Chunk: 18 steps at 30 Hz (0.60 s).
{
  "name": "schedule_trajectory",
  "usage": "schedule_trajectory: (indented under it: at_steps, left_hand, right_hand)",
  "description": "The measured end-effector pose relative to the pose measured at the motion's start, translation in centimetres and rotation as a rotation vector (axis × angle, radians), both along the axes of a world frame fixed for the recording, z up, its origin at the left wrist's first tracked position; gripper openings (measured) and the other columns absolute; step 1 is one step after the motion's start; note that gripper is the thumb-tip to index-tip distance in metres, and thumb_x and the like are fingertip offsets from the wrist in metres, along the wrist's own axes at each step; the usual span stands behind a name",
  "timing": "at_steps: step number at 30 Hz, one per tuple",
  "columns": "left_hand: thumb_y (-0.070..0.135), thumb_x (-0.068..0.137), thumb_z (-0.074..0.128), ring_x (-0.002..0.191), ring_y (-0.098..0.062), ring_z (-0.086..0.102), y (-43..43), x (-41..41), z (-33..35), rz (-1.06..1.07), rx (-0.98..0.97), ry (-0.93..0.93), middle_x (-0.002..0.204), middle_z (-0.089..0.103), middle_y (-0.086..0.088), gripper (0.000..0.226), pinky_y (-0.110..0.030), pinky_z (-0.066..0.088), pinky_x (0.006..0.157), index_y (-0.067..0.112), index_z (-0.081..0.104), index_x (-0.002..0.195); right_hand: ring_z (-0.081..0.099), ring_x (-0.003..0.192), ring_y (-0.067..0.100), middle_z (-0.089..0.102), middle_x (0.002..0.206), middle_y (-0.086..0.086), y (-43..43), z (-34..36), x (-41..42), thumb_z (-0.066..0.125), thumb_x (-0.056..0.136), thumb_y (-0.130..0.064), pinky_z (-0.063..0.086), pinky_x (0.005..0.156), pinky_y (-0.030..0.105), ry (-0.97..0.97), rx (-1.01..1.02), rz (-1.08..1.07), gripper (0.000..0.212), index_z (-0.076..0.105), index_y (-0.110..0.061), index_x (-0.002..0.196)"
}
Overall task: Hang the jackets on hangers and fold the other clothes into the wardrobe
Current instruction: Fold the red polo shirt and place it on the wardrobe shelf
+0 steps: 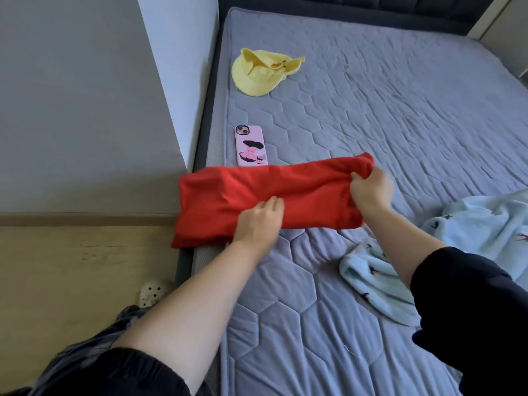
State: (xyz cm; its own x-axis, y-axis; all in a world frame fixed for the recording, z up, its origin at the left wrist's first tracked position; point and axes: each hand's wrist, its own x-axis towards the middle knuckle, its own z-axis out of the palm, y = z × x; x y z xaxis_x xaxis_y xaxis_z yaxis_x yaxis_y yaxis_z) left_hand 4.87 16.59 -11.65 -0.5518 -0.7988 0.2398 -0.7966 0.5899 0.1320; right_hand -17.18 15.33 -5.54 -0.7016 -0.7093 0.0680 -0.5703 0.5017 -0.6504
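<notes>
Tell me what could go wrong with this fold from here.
1. The red garment overhangs the mattress edge at its left end; it may slide off once the left hand stops pressing it.
2. The phone lies at the garment's far edge; the right hand, gripping the other end, could drag cloth over it.

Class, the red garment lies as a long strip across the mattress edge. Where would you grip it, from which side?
Grip the short ends, coming in from each side. The red garment is a long strip, so held mid-length it may sag. The right hand pinches the right end; the left end overhangs the mattress, free for the left hand.
</notes>
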Motion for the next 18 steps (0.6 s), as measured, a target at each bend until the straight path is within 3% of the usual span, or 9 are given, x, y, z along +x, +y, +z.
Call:
schedule_trajectory:
  at_steps: [1, 3, 5, 7, 9, 11, 13, 15, 18]
  left_hand:
    - [0.008, 0.075, 0.032, 0.069, -0.023, 0.070, 0.6, -1.3, 0.7, -0.041, 0.018, -0.008, 0.099, 0.070, -0.007, 0.049, -0.028, 0.051, 0.047, 0.007, 0.068, 0.109]
    - [0.015, 0.090, 0.039, 0.117, -0.029, 0.058, 1.6, -3.1, 0.2, -0.073, 0.170, -0.124, 0.139, 0.050, -0.012, 0.052, -0.039, 0.051, 0.086, 0.011, 0.041, 0.142]
    - [0.039, 0.098, 0.042, 0.147, -0.027, 0.009, 2.4, -2.9, -1.1, -0.163, 0.431, -0.335, 0.161, 0.009, -0.007, 0.068, -0.049, 0.015, 0.115, 0.016, 0.010, 0.153]
    - [0.045, 0.098, 0.034, 0.148, -0.022, 0.001, 1.9, -1.5, -1.3, -0.229, 0.456, -0.256, 0.161, 0.009, -0.004, 0.065, -0.046, 0.006, 0.117, 0.015, 0.017, 0.152]
    - [0.041, 0.092, 0.019, 0.145, -0.023, 0.021, 0.6, 0.0, -0.7, -0.175, 0.345, 0.000, 0.152, 0.036, -0.008, 0.064, -0.043, 0.017, 0.115, 0.010, 0.046, 0.140]
    - [0.035, 0.089, 0.019, 0.142, -0.025, 0.029, -0.8, 1.6, -0.1, 0.010, 0.222, 0.155, 0.146, 0.046, -0.007, 0.062, -0.045, 0.021, 0.113, 0.010, 0.055, 0.132]
    - [0.029, 0.096, 0.030, 0.147, -0.022, 0.013, -1.9, 3.5, -0.7, 0.199, 0.264, 0.084, 0.157, 0.027, 0.000, 0.049, -0.049, 0.014, 0.115, 0.020, 0.042, 0.143]
    - [0.037, 0.101, 0.033, 0.148, -0.022, 0.000, -2.4, 5.1, -1.7, 0.343, 0.424, 0.035, 0.161, 0.005, 0.003, 0.053, -0.052, 0.008, 0.116, 0.031, 0.020, 0.151]
    - [0.051, 0.100, 0.027, 0.148, -0.019, -0.008, -3.2, 7.0, -3.0, 0.486, 0.623, 0.064, 0.161, -0.008, 0.007, 0.062, -0.050, 0.004, 0.117, 0.033, 0.001, 0.153]
  right_hand:
    - [0.057, 0.109, 0.037, 0.062, 0.113, 0.020, -0.1, 0.0, -0.7, 0.055, 0.091, -0.020, 0.042, 0.087, 0.039, 0.116, 0.067, -0.022, 0.030, 0.056, -0.003, 0.115]
    - [0.045, 0.125, 0.035, 0.049, 0.134, 0.018, 0.0, -1.0, -1.8, 0.054, 0.088, -0.015, 0.035, 0.101, 0.044, 0.268, 0.340, -0.014, 0.048, 0.039, -0.006, 0.133]
    - [0.028, 0.138, 0.033, 0.029, 0.150, 0.016, 0.4, -2.3, -1.5, 0.054, 0.084, -0.011, 0.022, 0.112, 0.051, 0.349, 0.529, 0.030, 0.073, 0.019, -0.009, 0.147]
    - [0.018, 0.143, 0.032, 0.019, 0.155, 0.014, 0.4, -3.3, 0.0, 0.049, 0.083, -0.009, 0.010, 0.116, 0.051, 0.415, 0.452, 0.159, 0.077, 0.011, -0.010, 0.151]
    - [0.014, 0.145, 0.030, 0.017, 0.157, 0.013, 0.3, -4.1, 2.7, 0.044, 0.086, -0.009, 0.007, 0.118, 0.047, 0.439, 0.297, 0.328, 0.071, 0.015, -0.010, 0.151]
    - [0.015, 0.146, 0.027, 0.020, 0.157, 0.011, -0.1, -4.5, 6.2, 0.043, 0.091, -0.013, 0.007, 0.118, 0.046, 0.411, 0.171, 0.440, 0.063, 0.022, -0.011, 0.150]
    - [0.012, 0.147, 0.023, 0.019, 0.158, 0.009, -0.6, -5.4, 9.4, 0.041, 0.096, -0.022, 0.006, 0.118, 0.047, 0.353, 0.142, 0.521, 0.057, 0.024, -0.012, 0.150]
    - [0.003, 0.148, 0.021, 0.010, 0.161, 0.006, -0.8, -6.9, 11.6, 0.034, 0.100, -0.035, 0.002, 0.117, 0.048, 0.280, 0.241, 0.583, 0.057, 0.018, -0.017, 0.152]
    - [-0.006, 0.148, 0.018, -0.001, 0.162, 0.002, -1.0, -9.6, 12.5, 0.025, 0.100, -0.047, -0.002, 0.117, 0.050, 0.204, 0.443, 0.589, 0.064, 0.003, -0.022, 0.154]
